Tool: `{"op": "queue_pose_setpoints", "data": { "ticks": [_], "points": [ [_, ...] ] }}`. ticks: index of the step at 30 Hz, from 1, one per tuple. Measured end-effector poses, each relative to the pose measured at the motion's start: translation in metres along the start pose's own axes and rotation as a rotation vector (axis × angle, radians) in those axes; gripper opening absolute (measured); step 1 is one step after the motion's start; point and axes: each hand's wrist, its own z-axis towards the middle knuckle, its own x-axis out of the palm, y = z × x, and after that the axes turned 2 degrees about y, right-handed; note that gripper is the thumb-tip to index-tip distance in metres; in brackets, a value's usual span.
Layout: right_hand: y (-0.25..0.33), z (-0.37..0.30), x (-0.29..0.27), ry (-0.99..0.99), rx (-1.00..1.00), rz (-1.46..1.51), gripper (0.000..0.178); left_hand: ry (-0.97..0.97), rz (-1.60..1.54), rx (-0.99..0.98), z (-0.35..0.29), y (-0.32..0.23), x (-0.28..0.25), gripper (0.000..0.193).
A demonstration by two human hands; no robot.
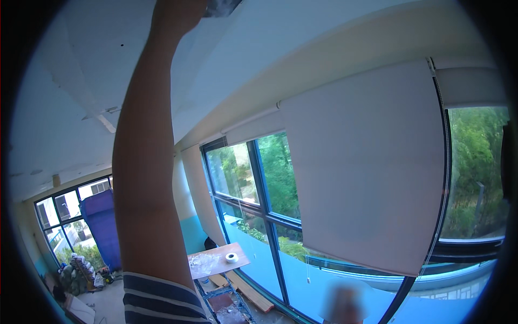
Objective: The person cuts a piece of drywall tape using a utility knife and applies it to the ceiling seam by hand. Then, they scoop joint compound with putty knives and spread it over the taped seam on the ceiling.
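Observation:
My left arm reaches straight up, its striped sleeve at the lower edge. At the top edge, my left hand (181,12) is raised close to the white ceiling (81,54). Its fingers are mostly cut off by the frame. A shiny grey flat metal blade (221,7) sticks out to the right of the hand and appears to be held in it, against or near the ceiling; its handle is hidden. Pale patches and seams mark the ceiling left of my arm. My right hand is out of view.
Roller blinds (367,167) and dark-framed windows run along the right. Below stand a board table (216,260) with a white tape roll (231,257) and clear plastic, and wooden planks (251,291). Another person's blurred head (345,305) shows at the lower edge. A purple cloth (101,229) hangs at far left.

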Motion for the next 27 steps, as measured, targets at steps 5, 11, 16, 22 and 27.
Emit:
{"op": "queue_pose_setpoints", "data": {
  "ticks": [5,11,16,22,27],
  "points": [
    [0.017,-0.006,-0.009,-0.001,0.003,-0.071,0.033,0.095,0.041,-0.082,-0.017,0.025,0.038,0.046],
    [0.014,-0.009,-0.007,0.01,0.002,-0.038,0.032,-0.142,0.225,0.093,-0.002,0.034,0.033,0.031],
    [0.001,-0.009,-0.004,0.007,-0.017,0.0,0.031,-0.427,0.283,0.149,-0.018,0.041,-0.007,0.023],
    [0.002,-0.001,0.001,0.016,-0.004,-0.044,0.031,0.147,0.353,0.52,-0.064,0.08,0.014,0.02],
    [0.009,0.002,0.009,0.09,0.043,-0.01,0.033,0.464,0.69,0.571,-0.079,0.116,0.06,0.018]
  ]
}}
